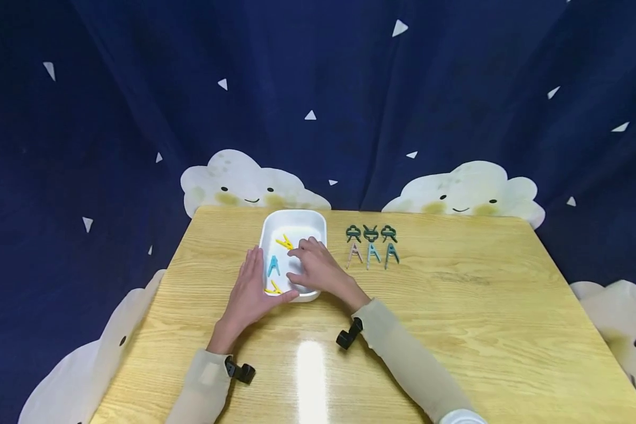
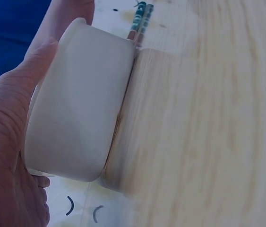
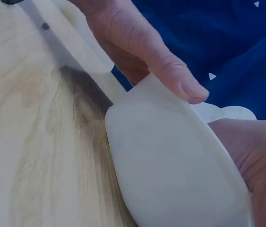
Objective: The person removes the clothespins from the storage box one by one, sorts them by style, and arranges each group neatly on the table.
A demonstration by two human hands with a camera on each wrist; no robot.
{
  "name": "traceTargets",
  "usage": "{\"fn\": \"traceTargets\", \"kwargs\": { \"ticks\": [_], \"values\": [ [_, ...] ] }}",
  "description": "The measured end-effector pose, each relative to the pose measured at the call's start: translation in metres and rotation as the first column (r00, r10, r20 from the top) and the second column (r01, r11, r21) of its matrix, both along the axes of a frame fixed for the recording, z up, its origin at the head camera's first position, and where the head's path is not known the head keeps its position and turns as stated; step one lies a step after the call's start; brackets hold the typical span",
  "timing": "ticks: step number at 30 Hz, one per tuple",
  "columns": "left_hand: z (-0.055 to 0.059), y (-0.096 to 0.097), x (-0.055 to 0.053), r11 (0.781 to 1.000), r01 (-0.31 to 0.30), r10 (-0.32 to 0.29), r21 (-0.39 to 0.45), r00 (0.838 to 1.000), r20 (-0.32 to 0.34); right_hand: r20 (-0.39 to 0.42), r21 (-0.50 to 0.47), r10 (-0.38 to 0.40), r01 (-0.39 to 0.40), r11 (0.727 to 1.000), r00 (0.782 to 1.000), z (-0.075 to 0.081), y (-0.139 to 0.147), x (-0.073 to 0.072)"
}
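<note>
A white tray [image 1: 320, 219] stands on the wooden table, with two yellow clothespins [image 1: 284, 242] and a light-blue clothespin [image 1: 273, 266] visible inside. My left hand [image 1: 250, 291] lies against the tray's left side, fingers extended along the wall and thumb across the near rim. In the left wrist view the thumb follows the rim of the tray [image 2: 81, 104]. My right hand [image 1: 318, 265] reaches in over the right rim, thumb and index finger spread apart. Its index fingertip is near the far yellow clothespin, and nothing shows between finger and thumb. The hand covers part of the tray floor.
Right of the tray, three dark green cloud-shaped clips [image 1: 371, 234] lie in a row. Below them are a pink clothespin [image 1: 354, 253], a light-blue one [image 1: 373, 254] and a dark teal one [image 1: 392, 255]. A dark blue curtain [image 1: 350, 106] hangs behind the table.
</note>
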State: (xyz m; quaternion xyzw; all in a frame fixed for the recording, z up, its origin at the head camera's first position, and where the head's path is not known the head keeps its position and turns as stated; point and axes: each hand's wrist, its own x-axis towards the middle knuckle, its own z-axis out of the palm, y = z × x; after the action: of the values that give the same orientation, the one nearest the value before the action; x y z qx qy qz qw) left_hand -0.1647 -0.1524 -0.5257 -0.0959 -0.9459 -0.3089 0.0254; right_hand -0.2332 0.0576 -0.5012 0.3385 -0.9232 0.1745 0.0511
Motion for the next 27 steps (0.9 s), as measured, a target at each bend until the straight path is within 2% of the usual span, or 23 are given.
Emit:
{"fn": "traceTargets", "kwargs": {
  "ticks": [6, 11, 14, 19, 24, 27],
  "values": [
    [0.001, -0.001, 0.0, 1.0, -0.002, 0.002, -0.009, 1.0, -0.03, 0.047, 0.104, -0.014, 0.009, 0.995, 0.999, 0.005, -0.019, -0.01],
    [0.0, 0.0, 0.002, 1.0, 0.012, -0.013, -0.008, 0.999, -0.049, 0.109, 0.112, -0.025, 0.013, 0.994, 0.994, 0.0, -0.031, -0.017],
    [0.001, 0.002, 0.002, 1.0, 0.02, -0.02, -0.01, 0.999, -0.048, 0.103, 0.13, -0.038, 0.024, 0.991, 0.994, -0.005, -0.036, -0.02],
    [0.001, 0.005, 0.002, 1.0, 0.029, -0.029, -0.01, 0.999, -0.031, 0.027, 0.192, -0.06, 0.054, 0.98, 0.998, -0.01, -0.042, -0.021],
    [-0.001, 0.003, 0.002, 1.0, 0.019, -0.019, -0.013, 0.999, -0.041, -0.117, 0.256, -0.016, 0.046, 0.966, 0.993, -0.018, -0.049, -0.02],
    [-0.002, 0.001, 0.002, 1.0, 0.015, -0.016, -0.012, 0.999, -0.051, -0.146, 0.261, -0.002, 0.041, 0.964, 0.989, -0.019, -0.051, -0.019]
  ]
}}
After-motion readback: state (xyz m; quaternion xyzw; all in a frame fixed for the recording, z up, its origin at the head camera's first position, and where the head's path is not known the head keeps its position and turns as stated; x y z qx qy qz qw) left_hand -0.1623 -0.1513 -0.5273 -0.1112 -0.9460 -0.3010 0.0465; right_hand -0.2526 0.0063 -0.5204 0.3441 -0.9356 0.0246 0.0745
